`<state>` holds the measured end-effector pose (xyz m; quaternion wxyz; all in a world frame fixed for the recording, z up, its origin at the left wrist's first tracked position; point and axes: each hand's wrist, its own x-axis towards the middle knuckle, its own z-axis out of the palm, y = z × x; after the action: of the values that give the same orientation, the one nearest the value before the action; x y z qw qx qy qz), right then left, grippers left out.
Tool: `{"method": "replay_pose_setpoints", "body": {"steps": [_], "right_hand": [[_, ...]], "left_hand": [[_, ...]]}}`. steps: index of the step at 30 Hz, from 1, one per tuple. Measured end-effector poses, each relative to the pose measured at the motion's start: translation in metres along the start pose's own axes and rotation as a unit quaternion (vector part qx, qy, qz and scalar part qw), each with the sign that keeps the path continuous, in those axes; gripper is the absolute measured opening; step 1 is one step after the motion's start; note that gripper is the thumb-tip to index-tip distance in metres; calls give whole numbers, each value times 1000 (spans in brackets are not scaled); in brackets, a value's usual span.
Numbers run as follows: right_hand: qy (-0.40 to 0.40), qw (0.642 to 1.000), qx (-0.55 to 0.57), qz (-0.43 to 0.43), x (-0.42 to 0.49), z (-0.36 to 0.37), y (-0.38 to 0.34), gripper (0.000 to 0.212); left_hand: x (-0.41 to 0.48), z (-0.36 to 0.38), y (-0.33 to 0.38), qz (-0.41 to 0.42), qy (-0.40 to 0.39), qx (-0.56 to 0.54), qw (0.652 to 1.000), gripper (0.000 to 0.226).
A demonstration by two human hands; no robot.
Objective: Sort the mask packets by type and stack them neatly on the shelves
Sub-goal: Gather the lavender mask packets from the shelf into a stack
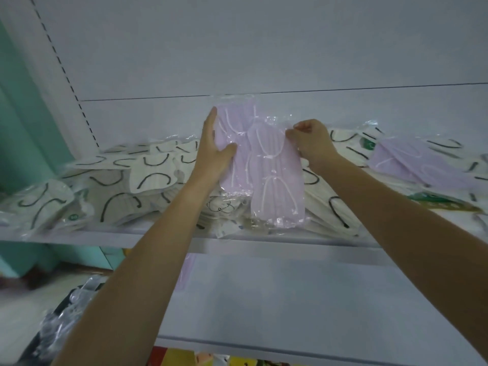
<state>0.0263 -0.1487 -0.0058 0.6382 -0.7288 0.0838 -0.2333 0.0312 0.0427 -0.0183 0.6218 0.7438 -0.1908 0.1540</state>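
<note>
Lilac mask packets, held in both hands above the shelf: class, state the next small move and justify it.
Probably square the two lilac clear-wrapped mask packets together: the left hand grips one, the right hand pinches the other, and they overlap askew.

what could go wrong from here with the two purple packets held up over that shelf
1. The right hand pinches only the top corner of the front purple packet, while the left hand holds the rear purple packet. With so thin a grip, the front one could slip past the shelf edge.
2. The white packets lie in a loose heap. Purple ones set on top might slide and mix types.
</note>
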Motion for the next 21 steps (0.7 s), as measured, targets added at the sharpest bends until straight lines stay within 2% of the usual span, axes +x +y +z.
{"method": "replay_pose_setpoints", "body": {"steps": [5, 8, 11, 12, 14, 15, 17, 19, 21], "right_hand": [[2, 997, 67, 31, 4, 10, -12, 35], [-35, 987, 141, 62, 1, 23, -20, 35], [-47, 986, 143, 73, 2, 26, -19, 24], [-41, 993, 99, 55, 5, 25, -16, 18], [-50, 995, -84, 3, 7, 20, -3, 7], [-79, 979, -187, -13, 7, 18, 7, 11], [-143, 931, -335, -7, 6, 18, 31, 43], [-167, 899, -405, 9, 2, 20, 40, 55], [-175, 886, -429, 10, 5, 25, 40, 48]], "left_hand": [[-5, -1, 5, -20, -35, -17, 999, 38], [-8, -2, 3, -14, -72, 21, 997, 48], [-7, -12, -3, 9, -24, 47, 999, 57], [-6, -18, -5, 11, 0, 37, 999, 59], [-4, -32, -8, 15, 26, 24, 999, 65], [-3, -38, -9, 14, 28, 29, 999, 66], [-3, -48, -12, 9, 36, 59, 998, 58], [-1, -53, -17, -6, 62, 83, 995, 48], [0, -55, -19, -23, 76, 80, 994, 44]]}}
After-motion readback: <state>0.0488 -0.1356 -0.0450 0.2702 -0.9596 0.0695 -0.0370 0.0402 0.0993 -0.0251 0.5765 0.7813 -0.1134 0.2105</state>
